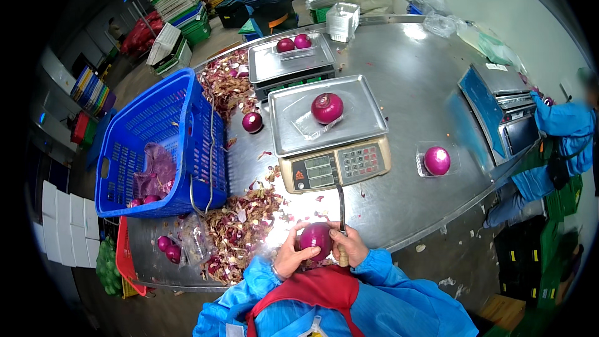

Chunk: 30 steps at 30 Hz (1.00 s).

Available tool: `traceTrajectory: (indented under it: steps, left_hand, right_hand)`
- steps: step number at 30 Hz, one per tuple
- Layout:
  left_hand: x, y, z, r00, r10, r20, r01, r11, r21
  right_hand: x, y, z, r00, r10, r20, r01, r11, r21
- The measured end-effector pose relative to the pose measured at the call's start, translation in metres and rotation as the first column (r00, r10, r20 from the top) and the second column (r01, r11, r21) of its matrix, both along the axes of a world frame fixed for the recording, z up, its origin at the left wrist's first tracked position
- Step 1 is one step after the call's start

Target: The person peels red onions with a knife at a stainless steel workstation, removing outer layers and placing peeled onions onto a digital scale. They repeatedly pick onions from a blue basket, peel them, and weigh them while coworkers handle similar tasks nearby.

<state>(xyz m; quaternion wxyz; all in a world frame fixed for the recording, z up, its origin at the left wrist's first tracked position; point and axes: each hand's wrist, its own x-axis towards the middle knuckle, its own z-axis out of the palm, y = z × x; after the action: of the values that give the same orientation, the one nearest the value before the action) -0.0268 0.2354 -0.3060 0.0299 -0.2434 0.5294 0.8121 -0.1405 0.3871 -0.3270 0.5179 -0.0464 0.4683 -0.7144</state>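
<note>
Close to my body, at the table's near edge, my left hand (289,254) is wrapped round a large, smooth red onion (316,241). My right hand (353,246) grips the wooden handle of a knife (342,209), its thin dark blade pointing away from me, and its fingers rest against the onion's right side. Just beyond stands a digital scale (368,161) with a steel pan. On that pan a red onion (327,108) sits over a clear plastic tray (306,127). Another red onion (252,122) lies left of the scale.
Onion skins (243,228) are heaped between me and a blue crate (193,178) holding onions and a mesh bag. A second scale (290,72) bears two onions. At right are a trayed onion (437,160) and a wrapping machine (499,112). Co-workers stand beyond the table and at right.
</note>
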Motion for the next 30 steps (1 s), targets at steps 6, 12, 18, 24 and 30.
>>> traceTrajectory:
  steps: [6, 12, 18, 24, 30]
  left_hand:
    - [0.004, 0.002, -0.005, 0.998, 0.04, 0.047, -0.042, 0.999, 0.033]
    - [0.007, 0.0, -0.012, 0.997, 0.075, 0.025, -0.077, 0.993, 0.085]
    - [0.005, 0.002, -0.013, 0.996, 0.079, 0.03, -0.082, 0.991, 0.109]
    - [0.003, 0.005, -0.01, 0.994, 0.109, 0.003, -0.109, 0.986, 0.127]
    - [0.0, 0.007, -0.007, 0.994, 0.108, 0.005, -0.108, 0.988, 0.112]
  right_hand:
    - [0.004, 0.002, -0.011, 0.999, 0.011, 0.05, -0.013, 0.999, 0.039]
    - [0.004, -0.004, -0.014, 0.997, 0.041, 0.067, -0.044, 0.998, 0.045]
    - [0.004, 0.0, -0.019, 0.996, 0.03, 0.087, -0.034, 0.999, 0.039]
    - [0.008, 0.001, -0.025, 0.999, -0.004, 0.045, 0.003, 1.0, 0.021]
    - [0.009, 0.002, -0.015, 0.998, -0.037, 0.041, 0.035, 0.998, 0.06]
